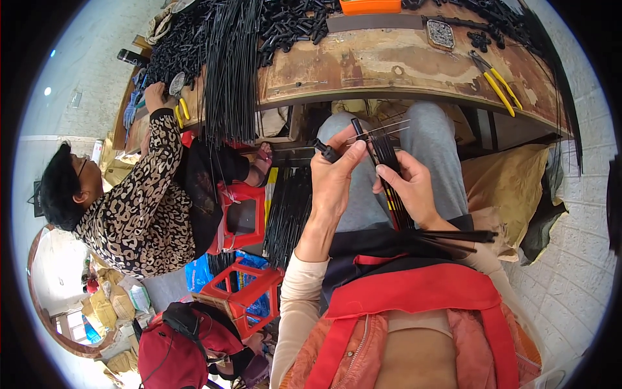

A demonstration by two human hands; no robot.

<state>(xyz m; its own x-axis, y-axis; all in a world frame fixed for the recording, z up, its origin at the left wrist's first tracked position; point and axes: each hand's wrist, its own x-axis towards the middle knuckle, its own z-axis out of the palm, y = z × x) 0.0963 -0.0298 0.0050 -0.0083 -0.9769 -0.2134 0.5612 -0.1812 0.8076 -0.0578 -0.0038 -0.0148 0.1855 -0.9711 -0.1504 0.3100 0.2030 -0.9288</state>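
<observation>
My left hand is closed in front of my lap, its thumb and fingers around a black plastic fitting with a round collar. Beside its fingertips stands a narrow black tube, and thin metal rods stick out to the right. My right hand grips a bundle of thin black rods just right of the left hand. The bundle slants down between my knees and lap. Exactly how the fitting and rods meet is hidden by my fingers.
A worn wooden table holds heaped black plastic pieces, yellow-handled pliers and a tin of small metal parts. Long black rods hang over its edge. At left a co-worker sits near red stools.
</observation>
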